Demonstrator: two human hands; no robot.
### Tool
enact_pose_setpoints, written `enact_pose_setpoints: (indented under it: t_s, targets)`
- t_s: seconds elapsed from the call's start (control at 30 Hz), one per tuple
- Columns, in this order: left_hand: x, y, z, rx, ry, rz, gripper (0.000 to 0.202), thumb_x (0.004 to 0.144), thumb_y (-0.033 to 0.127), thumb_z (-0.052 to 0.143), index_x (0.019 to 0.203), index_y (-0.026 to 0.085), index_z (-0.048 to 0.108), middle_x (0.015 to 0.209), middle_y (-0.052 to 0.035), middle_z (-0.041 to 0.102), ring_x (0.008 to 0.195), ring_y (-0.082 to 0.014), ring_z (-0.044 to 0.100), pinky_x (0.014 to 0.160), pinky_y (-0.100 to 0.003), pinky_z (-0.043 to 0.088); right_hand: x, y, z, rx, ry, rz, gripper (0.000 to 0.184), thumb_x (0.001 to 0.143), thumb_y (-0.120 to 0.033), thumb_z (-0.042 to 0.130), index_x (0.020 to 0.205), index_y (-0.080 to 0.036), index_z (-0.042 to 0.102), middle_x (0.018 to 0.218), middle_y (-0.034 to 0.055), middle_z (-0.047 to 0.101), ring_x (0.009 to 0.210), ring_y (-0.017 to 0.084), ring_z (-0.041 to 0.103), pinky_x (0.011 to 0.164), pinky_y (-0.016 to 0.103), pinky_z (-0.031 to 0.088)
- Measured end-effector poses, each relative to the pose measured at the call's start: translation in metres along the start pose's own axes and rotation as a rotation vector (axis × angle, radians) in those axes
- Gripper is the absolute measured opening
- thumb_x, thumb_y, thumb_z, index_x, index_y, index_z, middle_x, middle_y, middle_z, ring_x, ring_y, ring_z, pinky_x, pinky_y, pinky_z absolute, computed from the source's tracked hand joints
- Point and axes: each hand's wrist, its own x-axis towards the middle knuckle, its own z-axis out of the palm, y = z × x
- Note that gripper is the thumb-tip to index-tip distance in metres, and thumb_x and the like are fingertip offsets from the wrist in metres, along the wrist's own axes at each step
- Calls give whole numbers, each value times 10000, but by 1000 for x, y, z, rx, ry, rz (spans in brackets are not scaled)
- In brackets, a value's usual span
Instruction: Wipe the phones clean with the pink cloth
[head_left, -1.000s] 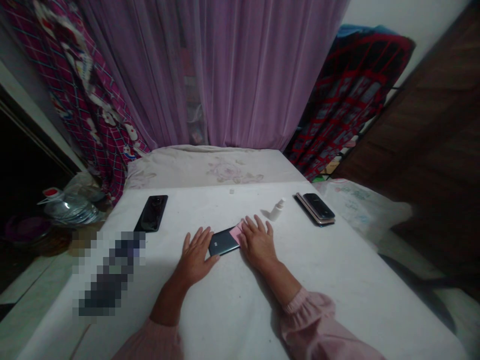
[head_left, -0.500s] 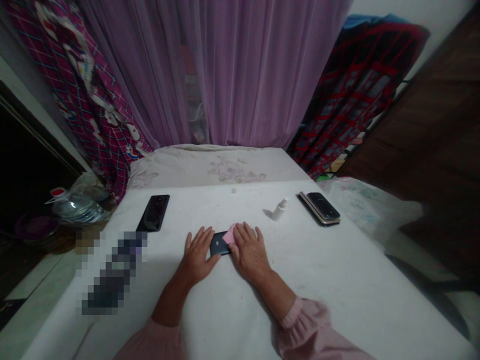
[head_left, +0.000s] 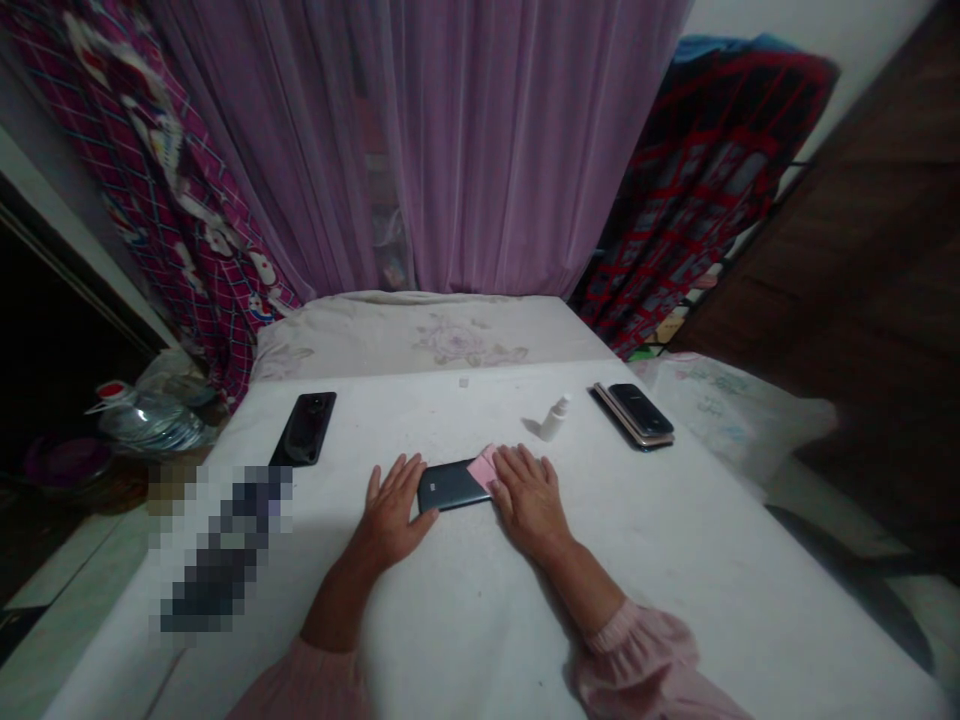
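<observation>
A dark smartphone point(head_left: 454, 487) lies back side up on the white-covered table, its small logo near the left end. My left hand point(head_left: 391, 512) grips that end, thumb at the near edge and fingers beyond the far corner. Over the phone's right end, my right hand point(head_left: 529, 497) presses down a folded pink cloth point(head_left: 484, 469). The palm and fingers hide part of the cloth and the phone's right tip. Behind the right hand stands a small white spray bottle point(head_left: 555, 418).
Another black phone point(head_left: 306, 428) lies at the left, above a pixelated patch. Several stacked phones point(head_left: 637, 416) rest at the right. A small grey square point(head_left: 463, 383) is near the table's back. Beside the table on the left is a large water bottle point(head_left: 146, 420).
My right hand has slid right along the phone with the pink cloth, uncovering more of the dark back. My left hand stays at the phone's left end.
</observation>
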Motion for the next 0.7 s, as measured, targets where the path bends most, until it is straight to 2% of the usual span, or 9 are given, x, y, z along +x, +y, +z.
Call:
enact_pose_setpoints:
  t_s: [0.07,0.17,0.27,0.4,0.6,0.7]
  targets:
    - [0,3,-2,0,6,-2,658,849,374,559,1461,206,386,1469,-144,475,1387,-334,390,1148,-578,204,0,3,-1,60,59,1,413,988,-305,370,1341,-216,565,1429,103,529,1341,270,423,1070,469,314]
    - [3,12,-7,-14,1,-28,714,843,425,595,1477,200,354,1471,-148,472,1383,-337,395,1147,-592,195,7,3,-3,160,142,12,405,965,-302,410,1292,-163,605,1295,132,613,1166,247,544,972,375,421]
    - [9,23,-13,-48,-25,-31,645,852,429,613,1434,229,417,1417,-126,538,1343,-325,444,1145,-610,183,21,-5,-4,191,93,16,354,927,-309,495,1203,-168,665,1134,120,667,1007,232,591,884,319,468]
    - [15,33,-16,-84,-15,-44,515,854,354,618,1346,241,517,1319,-103,601,1251,-299,520,1139,-579,240,33,-19,-3,139,-16,79,255,910,-285,530,1053,-203,725,1045,106,672,925,233,605,793,306,477]
    - [15,35,-14,-104,27,-51,515,848,320,615,1340,205,514,1292,-123,603,1225,-297,533,1139,-553,259,13,-19,2,146,-15,133,311,928,-214,486,1157,-195,695,1070,108,676,921,214,614,758,271,454]
    - [15,32,-10,-114,28,-32,524,849,316,609,1347,192,503,1300,-128,602,1232,-299,530,1134,-553,268,4,-17,3,167,-7,142,312,925,-196,484,1150,-193,700,1045,102,684,896,205,616,731,255,437]
